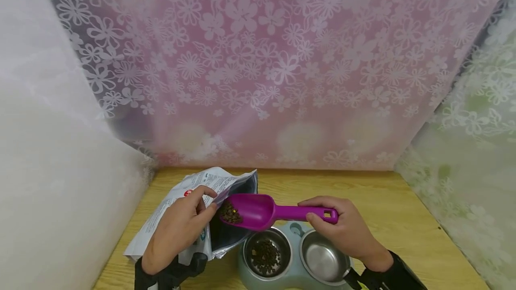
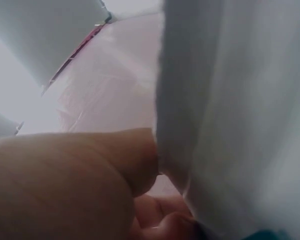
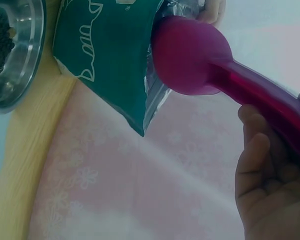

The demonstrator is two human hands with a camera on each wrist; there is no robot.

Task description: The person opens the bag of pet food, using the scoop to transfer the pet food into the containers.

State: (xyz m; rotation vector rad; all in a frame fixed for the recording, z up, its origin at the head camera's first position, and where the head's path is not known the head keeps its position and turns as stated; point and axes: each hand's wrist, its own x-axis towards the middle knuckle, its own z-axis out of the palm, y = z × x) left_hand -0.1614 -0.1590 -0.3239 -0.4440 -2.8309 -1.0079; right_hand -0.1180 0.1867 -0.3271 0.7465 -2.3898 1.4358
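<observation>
My right hand (image 1: 348,229) grips the handle of a magenta scoop (image 1: 255,211), whose tip holds some brown kibble (image 1: 230,213). The scoop's front end lies in the mouth of a foil-lined food bag (image 1: 215,180), which leans over on the left. At the bag's upper edge, my left hand (image 1: 179,227) pinches the rim between thumb and fingers. The left wrist view has the bag's pale side (image 2: 235,115) close beside the hand (image 2: 60,180). From the right wrist, the bag's other face (image 3: 110,55) appears green with white lettering, and the scoop's underside (image 3: 190,55) faces the camera.
Below the scoop stands a pale blue double feeder (image 1: 296,276). Its left steel bowl (image 1: 287,247) contains kibble; the right steel bowl (image 1: 322,258) shows bare metal. Everything is on a wooden table (image 1: 407,223), with a pink flowered sheet (image 1: 278,79) behind and pale sheets at both sides.
</observation>
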